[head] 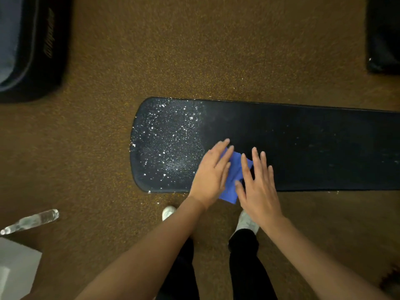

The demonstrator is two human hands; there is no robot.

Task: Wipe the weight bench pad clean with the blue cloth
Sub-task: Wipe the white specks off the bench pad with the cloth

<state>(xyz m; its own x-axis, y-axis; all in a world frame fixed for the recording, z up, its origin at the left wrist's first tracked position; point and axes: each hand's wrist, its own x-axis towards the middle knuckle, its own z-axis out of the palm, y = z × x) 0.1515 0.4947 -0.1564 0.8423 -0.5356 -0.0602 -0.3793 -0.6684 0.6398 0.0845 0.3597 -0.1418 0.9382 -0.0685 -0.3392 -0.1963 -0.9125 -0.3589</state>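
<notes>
The long black weight bench pad (303, 144) lies across the middle of the view, its rounded left end speckled with white droplets or specks (166, 139); the part to the right looks dark and mostly free of them. The blue cloth (234, 172) lies on the pad's near edge, partly hanging over it. My left hand (211, 174) presses flat on the cloth's left side, fingers spread. My right hand (257, 182) presses flat on its right side, fingers spread. Most of the cloth is hidden under both hands.
Brown speckled floor (194, 50) surrounds the bench. A clear plastic bottle (30, 220) lies at lower left near a white box (17, 267). A dark padded object (32, 46) sits at upper left, another dark one (383, 33) at upper right. My white shoes (246, 223) stand below the bench.
</notes>
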